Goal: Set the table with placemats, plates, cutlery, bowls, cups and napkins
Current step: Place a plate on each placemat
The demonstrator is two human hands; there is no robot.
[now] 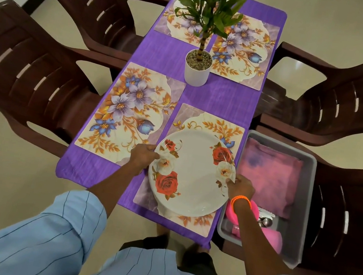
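A large white plate (193, 175) with red and white roses lies over the near right floral placemat (211, 123). My left hand (143, 156) grips its left rim. My right hand (240, 188), with an orange band at the wrist, pinches its right rim. Whether the plate rests flat or is held just above the mat I cannot tell. Three more floral placemats lie bare: near left (127, 114), far right (244, 49) and far left (179, 23), the last partly hidden by leaves.
A potted plant in a white pot (197, 68) stands mid-table on the purple cloth (165, 51). A grey tub (303, 204) on the right chair holds pink napkins (269, 177), pink cups (272, 239) and cutlery (266, 221). Brown plastic chairs (27, 70) surround the table.
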